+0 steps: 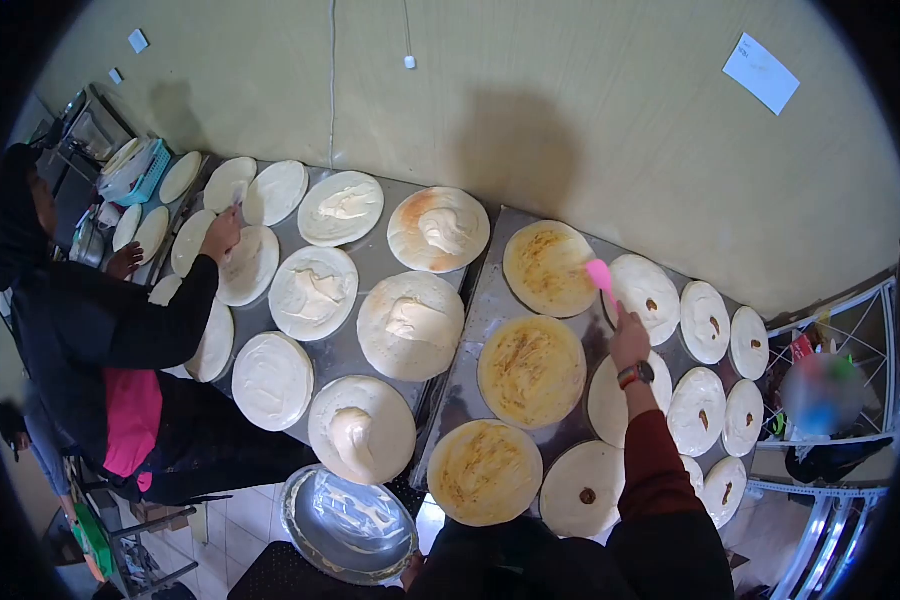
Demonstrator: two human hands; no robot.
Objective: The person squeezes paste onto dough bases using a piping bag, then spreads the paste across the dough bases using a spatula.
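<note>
My right hand (628,340) is closed on a pink spatula (600,274), whose head is at the right edge of a round flatbread (548,268) with a yellow-brown spread. Two more such rounds lie nearer me. To the right, several pale rounds (582,488) carry a small dark brown dab each. My left hand (411,570) shows only in part at the bottom, at the rim of a large metal bowl (350,524) smeared with cream; its fingers are mostly hidden.
On the left table, several rounds (410,325) bear white cream, some in mounds. A co-worker in black (100,320) reaches over them from the left. A blue basket (150,172) stands at the back left. Metal racks (840,500) are at the far right.
</note>
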